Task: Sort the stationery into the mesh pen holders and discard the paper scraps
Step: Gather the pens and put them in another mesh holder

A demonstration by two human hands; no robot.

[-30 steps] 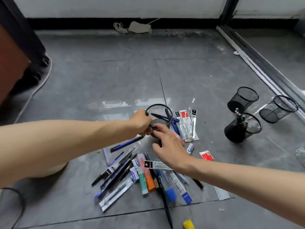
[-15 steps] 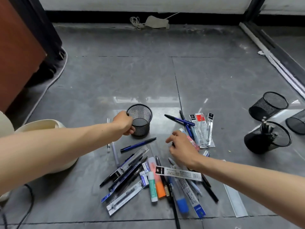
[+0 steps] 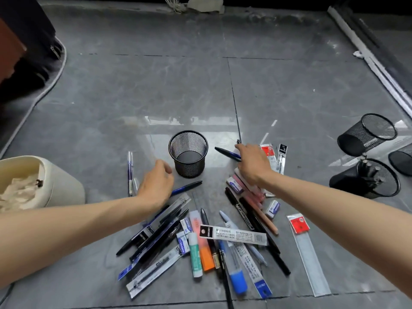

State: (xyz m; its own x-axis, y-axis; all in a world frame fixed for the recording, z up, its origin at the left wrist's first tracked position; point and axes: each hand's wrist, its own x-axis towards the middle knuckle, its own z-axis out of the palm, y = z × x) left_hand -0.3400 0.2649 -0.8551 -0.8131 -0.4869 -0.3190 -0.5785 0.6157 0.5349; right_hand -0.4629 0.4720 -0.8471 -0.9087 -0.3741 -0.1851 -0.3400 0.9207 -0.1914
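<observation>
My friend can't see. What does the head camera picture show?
A person's right hand reaches onto a blue pen beside an empty mesh pen holder on a grey floor, the left hand hovering on its other side. Scattered nearer the person lie pens, refills and erasers.

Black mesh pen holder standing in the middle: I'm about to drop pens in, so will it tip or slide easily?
Likely light: the black wire-mesh pen holder is open mesh and empty. On the glossy grey floor tile it could slide when bumped. It stands upright, narrower at the base, so long pens leaning on the rim might tip it.
</observation>
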